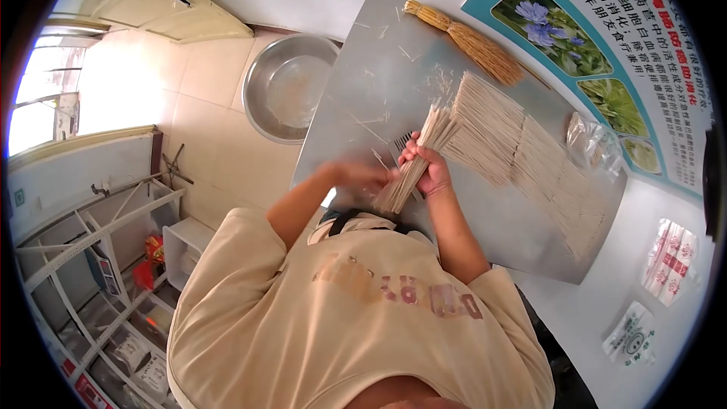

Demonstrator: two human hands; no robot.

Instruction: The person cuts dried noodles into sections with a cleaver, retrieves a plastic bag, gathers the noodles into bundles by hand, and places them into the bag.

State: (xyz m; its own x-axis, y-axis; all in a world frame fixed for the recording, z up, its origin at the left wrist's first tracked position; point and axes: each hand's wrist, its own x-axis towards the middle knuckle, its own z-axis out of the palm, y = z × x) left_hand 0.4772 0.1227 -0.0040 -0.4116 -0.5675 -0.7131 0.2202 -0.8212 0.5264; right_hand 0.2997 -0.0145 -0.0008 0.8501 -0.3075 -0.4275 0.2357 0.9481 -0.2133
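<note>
A bundle of dried noodles [414,160] is wrapped in the fingers of my right hand [431,170], held at a slant above the metal table. My left hand [362,176] is smeared by motion on the near left side of the bundle, with its fingertips close to the stalks. Whether it grips anything I cannot make out. Partly hidden behind the bundle lies a dark, comb-like toothed thing [401,144]. More noodles [522,144] lie in flat rows on the table to the right of my right hand.
A straw whisk broom [485,51] rests at the back of the metal table [344,98], among scattered noodle bits. A crumpled clear plastic bag [593,144] sits by the wall poster [606,30]. On the floor left stands a metal basin [288,87]; a white rack [98,257] is nearer.
</note>
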